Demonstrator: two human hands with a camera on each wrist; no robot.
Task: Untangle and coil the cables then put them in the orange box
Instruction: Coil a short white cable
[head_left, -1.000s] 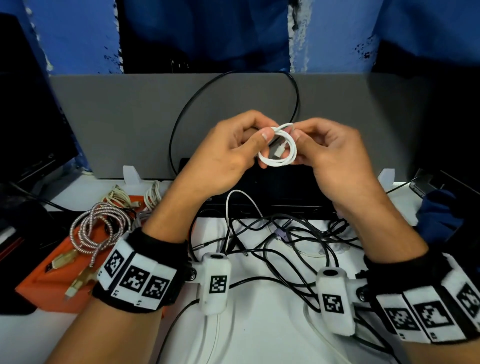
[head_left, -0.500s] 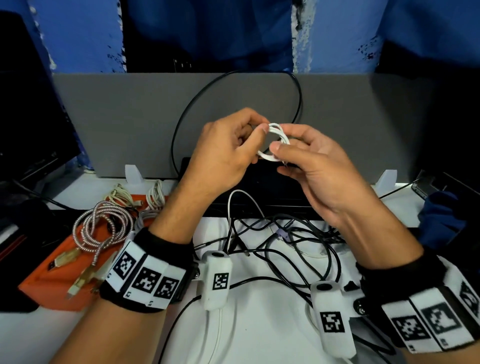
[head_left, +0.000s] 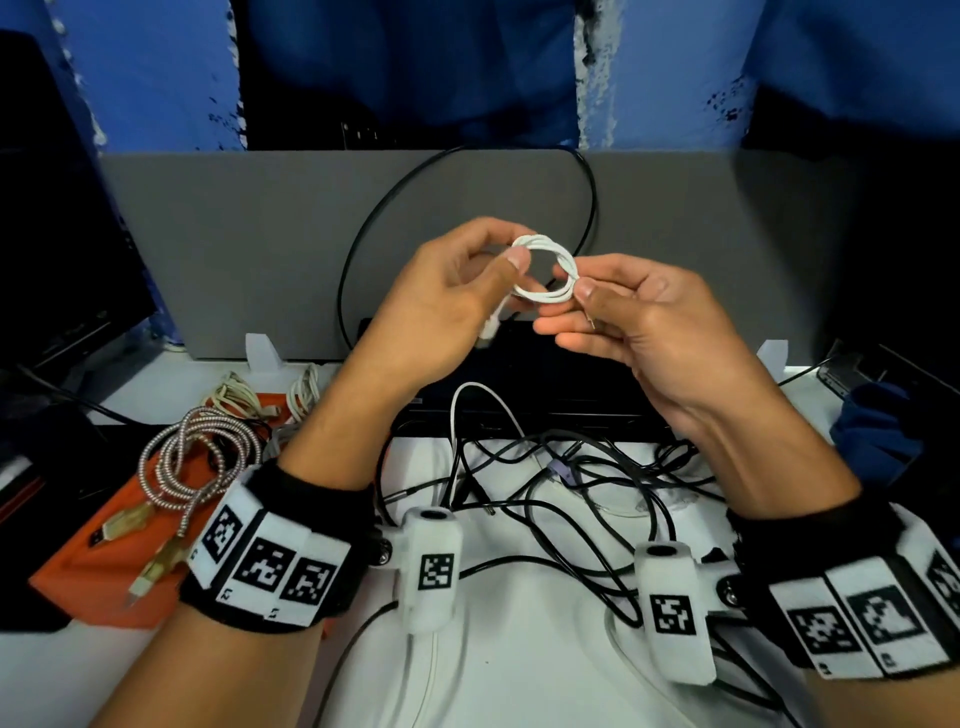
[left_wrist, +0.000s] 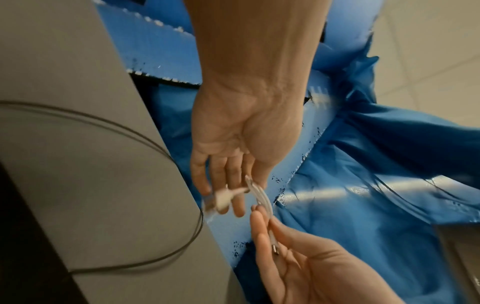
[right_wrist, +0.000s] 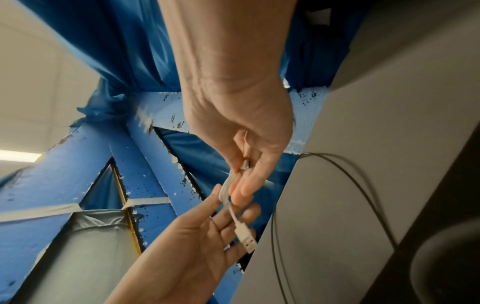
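A small white cable coil (head_left: 546, 270) is held in the air in front of the grey divider. My left hand (head_left: 519, 250) pinches its left side between thumb and fingers. My right hand (head_left: 574, 291) pinches its right side. The cable's USB plug (head_left: 487, 335) hangs loose below my left thumb, and it shows in the right wrist view as the USB plug (right_wrist: 246, 238). A small metal-tipped plug (left_wrist: 275, 250) lies against my right fingers. The orange box (head_left: 78, 566) stands at the left of the table with a braided cable coil (head_left: 197, 457) on it.
A tangle of black cables (head_left: 571, 483) with a white cable (head_left: 467, 395) lies on the white table below my hands. A black device (head_left: 519, 374) sits along the grey divider (head_left: 260, 249). More pale coiled cables (head_left: 234, 397) lie at the box's far end.
My hands have drawn slightly apart, so the coil now shows as an open ring. The USB plug has dropped out and hangs below my left hand.
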